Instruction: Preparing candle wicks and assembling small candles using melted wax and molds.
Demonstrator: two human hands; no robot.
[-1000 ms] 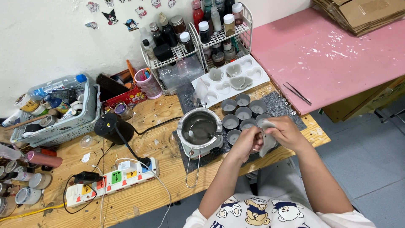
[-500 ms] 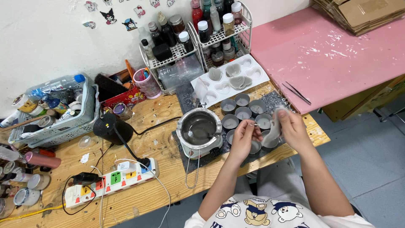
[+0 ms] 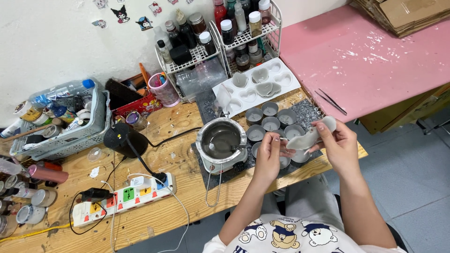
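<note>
wooden tabletop (image 3: pixel 178 140), left to right: grey basket (image 3: pixel 70 136) of bottles; power strip (image 3: pixel 124 199); metal melting pot (image 3: pixel 221 143) on a dark mat; cluster of small round tins (image 3: pixel 272 122); white heart-shaped mould tray (image 3: pixel 255 86) behind. left hand (image 3: pixel 268 157), fingers pinching the near end of a pale flexible strip (image 3: pixel 307 137); right hand (image 3: pixel 338 145), fingers pinching its far end. strip held above the tins, between both hands.

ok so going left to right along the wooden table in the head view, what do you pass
grey basket → power strip → black lamp base → metal melting pot → left hand → pale grey piece held by both hands → right hand → tweezers on the pink table
</note>
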